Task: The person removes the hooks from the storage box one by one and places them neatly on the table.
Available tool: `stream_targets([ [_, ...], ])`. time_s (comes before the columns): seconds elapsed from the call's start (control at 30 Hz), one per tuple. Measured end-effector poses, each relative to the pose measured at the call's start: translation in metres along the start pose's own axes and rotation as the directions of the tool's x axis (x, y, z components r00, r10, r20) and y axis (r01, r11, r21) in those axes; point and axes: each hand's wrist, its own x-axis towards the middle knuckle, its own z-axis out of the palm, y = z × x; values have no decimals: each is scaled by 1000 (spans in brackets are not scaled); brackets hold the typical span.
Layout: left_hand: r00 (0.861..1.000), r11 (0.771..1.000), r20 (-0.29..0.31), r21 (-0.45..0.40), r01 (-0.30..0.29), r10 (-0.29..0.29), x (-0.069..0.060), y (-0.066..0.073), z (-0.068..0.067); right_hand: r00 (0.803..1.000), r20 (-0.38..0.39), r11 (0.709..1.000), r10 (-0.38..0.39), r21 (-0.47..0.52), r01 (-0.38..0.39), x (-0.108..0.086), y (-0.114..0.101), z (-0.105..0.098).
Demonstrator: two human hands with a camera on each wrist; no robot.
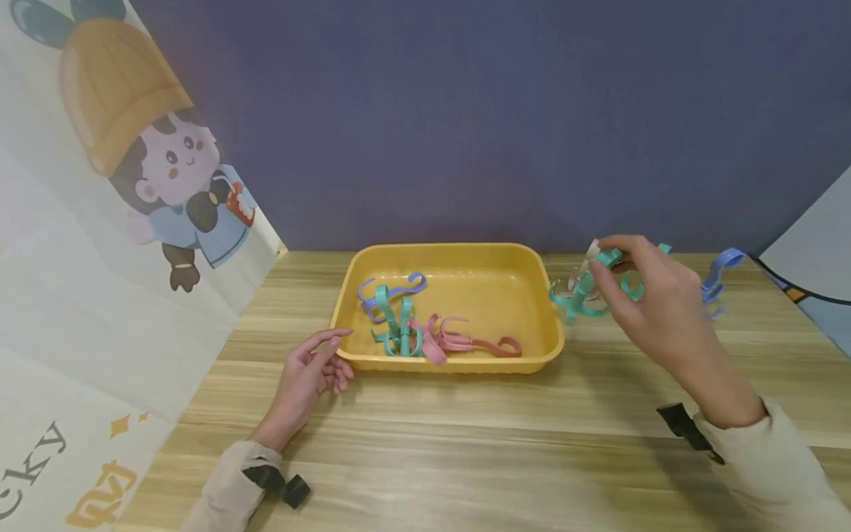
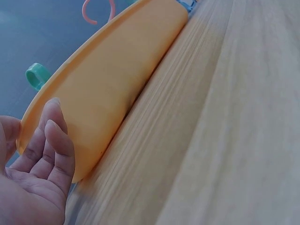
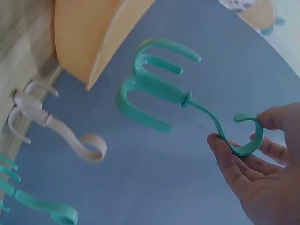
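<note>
My right hand [image 1: 658, 295] pinches the curled end of a teal multi-prong hook [image 3: 159, 89] by the tray's right end, prongs downward in the head view. Behind it on the table stand a whitish hook [image 3: 70, 136] and another teal hook [image 3: 42, 204]. With fingers loosely bent, my left hand [image 1: 309, 377] touches the front left corner of the yellow tray [image 1: 445, 364]. Inside the tray lie a blue hook [image 1: 399, 288], teal hooks [image 1: 404, 329] and pink-red hooks [image 1: 459, 342], partly overlapping.
A blue hook [image 1: 714, 277] is on the wooden table [image 1: 425, 451] beyond my right hand, partly hidden by it. A dark blue-grey panel [image 1: 465, 125] rises behind the tray. At the left hangs a white curtain [image 1: 60, 295] with a cartoon print.
</note>
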Motion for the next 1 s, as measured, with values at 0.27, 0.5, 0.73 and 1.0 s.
stream_targets([
  [0.27,1000,1000,-2,5,9,-9,-1,1,0,997,55,998,59,-14,-59,-10,20,-16],
  [0.5,1000,1000,0,0,3,-3,0,1,0,947,233,967,221,77,-244,-18,45,-23],
  [0.73,1000,1000,1,2,0,0,1,0,1,842,416,915,344,52,-399,-22,57,-22],
  [1.0,1000,1000,-7,20,15,-15,0,1,1,785,499,909,368,-13,-418,-23,66,-22],
])
